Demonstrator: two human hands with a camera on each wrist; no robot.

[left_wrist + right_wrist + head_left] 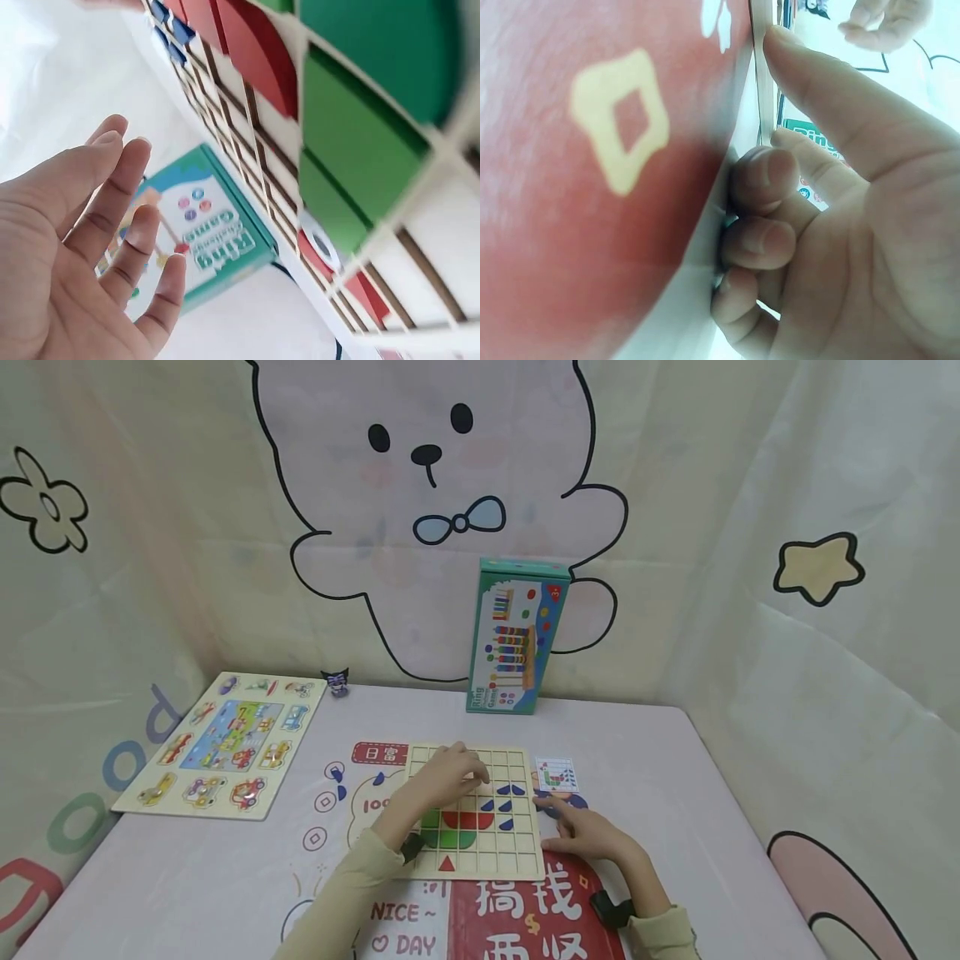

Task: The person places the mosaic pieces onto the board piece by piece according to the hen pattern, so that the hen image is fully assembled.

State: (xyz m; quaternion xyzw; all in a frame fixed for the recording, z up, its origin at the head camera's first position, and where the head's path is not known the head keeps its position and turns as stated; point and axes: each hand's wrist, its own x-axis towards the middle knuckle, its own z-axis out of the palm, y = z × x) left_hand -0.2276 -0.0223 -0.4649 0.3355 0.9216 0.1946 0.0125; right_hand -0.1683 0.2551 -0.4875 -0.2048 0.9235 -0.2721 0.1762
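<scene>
A pale gridded board (pixel 517 864) bears red half-round and block pieces (pixel 468 821), green pieces (pixel 450 840), several blue pieces (pixel 507 824) and a red triangle (pixel 447 863). Over the board's upper part hovers my left hand (pixel 448 775). Its fingers bend loosely and nothing shows between them in the left wrist view, where a piece with an eye (pixel 321 238) sits among the green ones. At the board's right edge is my right hand (pixel 592 837); its thumb and forefinger touch that edge. The right hand's other fingers (pixel 759 244) curl loosely near the table.
A small pattern card (pixel 557 775) lies right of the board, with loose blue pieces (pixel 576 802) below it. More blue pieces (pixel 341 792) lie to the left. A picture puzzle board (pixel 168 802), a small figurine (pixel 337 682) and an upright green game box (pixel 517 643) stand farther off.
</scene>
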